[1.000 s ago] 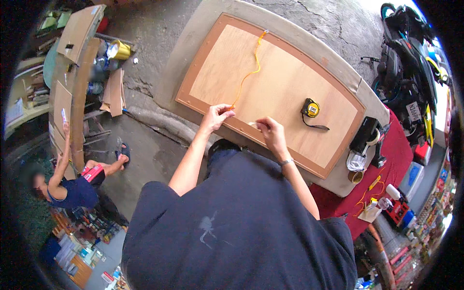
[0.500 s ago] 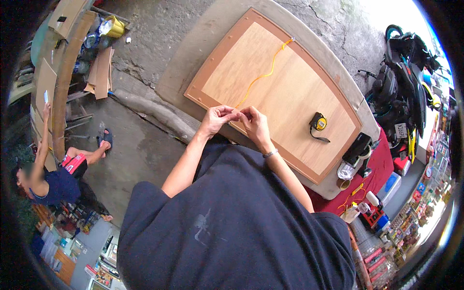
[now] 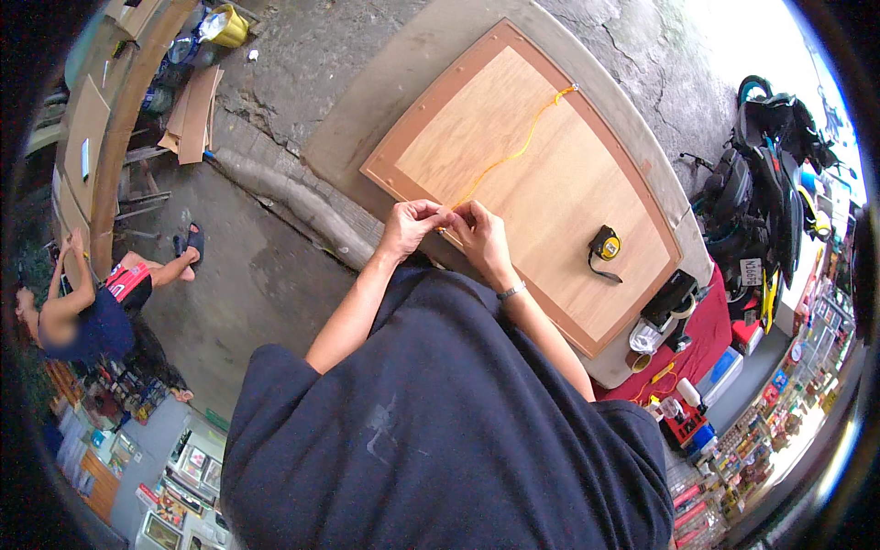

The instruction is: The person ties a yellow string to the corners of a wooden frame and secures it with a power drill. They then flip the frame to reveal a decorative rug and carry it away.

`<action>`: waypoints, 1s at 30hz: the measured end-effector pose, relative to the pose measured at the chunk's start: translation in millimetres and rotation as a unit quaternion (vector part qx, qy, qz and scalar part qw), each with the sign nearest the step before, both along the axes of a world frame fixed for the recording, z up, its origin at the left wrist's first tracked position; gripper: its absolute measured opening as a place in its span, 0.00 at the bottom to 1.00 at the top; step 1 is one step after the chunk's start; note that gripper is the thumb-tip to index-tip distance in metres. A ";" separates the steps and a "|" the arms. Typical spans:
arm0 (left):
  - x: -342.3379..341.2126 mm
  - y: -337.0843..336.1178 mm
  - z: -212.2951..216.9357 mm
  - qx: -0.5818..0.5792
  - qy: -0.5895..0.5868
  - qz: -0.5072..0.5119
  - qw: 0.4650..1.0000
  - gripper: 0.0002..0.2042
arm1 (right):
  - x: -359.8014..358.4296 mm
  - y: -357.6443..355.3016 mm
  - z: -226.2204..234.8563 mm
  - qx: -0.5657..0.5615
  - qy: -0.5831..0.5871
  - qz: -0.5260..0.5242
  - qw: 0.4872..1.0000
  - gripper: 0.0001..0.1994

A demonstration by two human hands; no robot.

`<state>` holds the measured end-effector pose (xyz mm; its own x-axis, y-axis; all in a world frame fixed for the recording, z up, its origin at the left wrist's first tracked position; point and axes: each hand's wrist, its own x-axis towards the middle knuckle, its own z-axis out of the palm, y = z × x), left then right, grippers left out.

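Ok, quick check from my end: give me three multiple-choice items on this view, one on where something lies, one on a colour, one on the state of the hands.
1. Where does the tape measure lie?
A. On the wooden panel, to the right of the hands
B. On the ground by the cardboard
C. In the left hand

2. What colour is the string across the panel?
A. Blue
B. Yellow-orange
C. White

3. What are the left hand and right hand doing?
A. Resting flat, wide apart
B. Lifting the panel by its corners
C. Held close together, pinching the near end of the string at the panel's edge

Answers:
1 A, the yellow and black tape measure sits on the panel's right part.
2 B, the line running to the far edge is yellow-orange.
3 C, both sets of fingertips meet at the string's near end.
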<state>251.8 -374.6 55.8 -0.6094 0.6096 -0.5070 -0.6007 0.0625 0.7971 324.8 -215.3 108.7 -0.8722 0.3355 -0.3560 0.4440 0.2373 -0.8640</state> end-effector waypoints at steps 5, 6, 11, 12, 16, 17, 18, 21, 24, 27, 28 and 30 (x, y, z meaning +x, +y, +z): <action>2.3 1.1 5.1 0.004 0.030 0.003 1.000 0.08 | -3.8 1.8 -3.3 0.003 0.000 0.015 1.000 0.11; 2.6 1.2 5.3 -0.005 0.025 0.009 1.000 0.08 | -4.1 1.5 -0.6 0.005 -0.002 0.018 1.000 0.11; 1.9 2.9 7.4 -0.010 0.034 0.001 0.999 0.08 | -2.8 1.9 1.1 0.018 -0.005 0.010 1.000 0.13; 2.7 2.8 8.3 -0.011 0.029 0.000 1.000 0.08 | -1.4 1.8 -3.6 0.024 -0.015 0.009 1.000 0.13; 5.7 2.2 7.8 -0.011 0.023 0.006 1.000 0.08 | 0.2 1.7 -14.2 0.048 -0.034 0.008 0.998 0.14; 5.3 3.5 9.6 -0.010 0.022 0.005 1.000 0.08 | 0.6 1.7 -14.7 0.053 -0.036 0.005 0.998 0.14; 4.7 4.4 11.5 -0.009 0.023 0.000 1.000 0.08 | 1.2 1.6 -15.0 0.074 -0.035 0.003 0.997 0.13; 4.4 6.2 14.9 -0.001 0.014 0.001 1.000 0.08 | 2.6 0.3 -10.0 0.130 -0.042 0.002 0.991 0.11; 4.6 7.9 12.7 0.000 -0.009 0.008 1.000 0.08 | 0.0 3.9 9.2 0.198 -0.097 0.043 0.974 0.12; 3.5 11.3 6.6 -0.011 0.004 -0.020 1.000 0.09 | -1.4 24.7 28.4 0.319 -0.069 0.122 0.937 0.11; 2.8 13.9 4.1 -0.006 0.011 -0.025 1.000 0.08 | -4.9 34.8 32.3 0.367 0.035 0.168 0.914 0.11; 2.6 20.3 3.6 -0.006 0.025 -0.042 0.999 0.08 | -19.7 53.3 44.8 0.406 0.201 0.243 0.858 0.10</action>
<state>254.4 -354.3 59.4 -0.5812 0.6536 -0.4849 -0.5522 0.1209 0.8249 305.1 -161.9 153.5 -0.9767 -0.1084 0.1851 -0.1738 0.9058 -0.3864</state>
